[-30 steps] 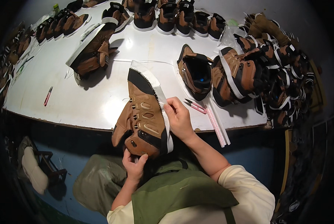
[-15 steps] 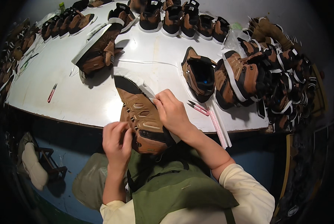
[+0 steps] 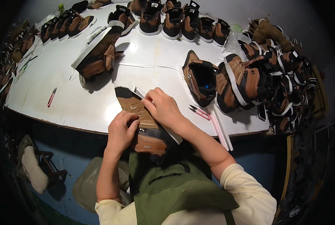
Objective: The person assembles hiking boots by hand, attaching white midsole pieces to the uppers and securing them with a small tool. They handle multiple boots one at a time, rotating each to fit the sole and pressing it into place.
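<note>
A brown and black hiking boot (image 3: 150,145) lies on its side at the front edge of the white table, its toe pointing away from me and a white strip running along its sole edge. My left hand (image 3: 121,129) has its fingers bent and closed on the upper, near the lacing side. Along the sole edge, my right hand (image 3: 163,108) pinches the boot beside the white strip. The exact fingertip contact is partly hidden on both hands. Right of the boot lie pink-handled thread snips (image 3: 200,111) and a pink-and-white ruler (image 3: 219,129).
Another boot (image 3: 96,56) leans on its side at the left of the table (image 3: 72,97). Two boots (image 3: 201,80) (image 3: 246,80) stand at the right, beside a heap of boots. Several more line the back. A red cutter (image 3: 52,97) lies at left; a stool (image 3: 49,168) stands below.
The boot has turned, showing more of its side, and its toe has come slightly nearer. My left hand has moved up and right onto the upper; my right hand has shifted slightly left.
</note>
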A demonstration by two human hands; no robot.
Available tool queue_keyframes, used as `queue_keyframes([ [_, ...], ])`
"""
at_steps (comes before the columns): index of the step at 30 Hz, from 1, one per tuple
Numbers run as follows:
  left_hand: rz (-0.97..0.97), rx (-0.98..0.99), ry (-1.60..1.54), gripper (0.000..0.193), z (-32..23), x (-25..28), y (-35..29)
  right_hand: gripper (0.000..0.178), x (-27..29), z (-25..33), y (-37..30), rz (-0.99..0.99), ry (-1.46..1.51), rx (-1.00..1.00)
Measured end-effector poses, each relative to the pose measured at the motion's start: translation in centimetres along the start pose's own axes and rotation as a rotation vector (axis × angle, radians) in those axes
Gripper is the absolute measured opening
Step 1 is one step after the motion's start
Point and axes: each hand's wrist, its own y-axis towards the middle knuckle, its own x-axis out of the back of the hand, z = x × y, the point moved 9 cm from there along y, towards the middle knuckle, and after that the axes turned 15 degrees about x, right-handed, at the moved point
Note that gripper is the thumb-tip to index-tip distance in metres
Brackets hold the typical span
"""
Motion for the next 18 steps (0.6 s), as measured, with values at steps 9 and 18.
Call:
queue_keyframes([
  [9, 0.081, 0.073, 0.081, 0.013, -0.2, -1.1, 1.3, 0.026, 0.6, 0.9, -1.1, -0.037, -0.045, 0.098],
  [18, 0.185, 0.069, -0.07, 0.009, 0.3, -1.8, 1.1, 0.023, 1.7, 0.0, -3.5, -0.06, 0.087, 0.018],
])
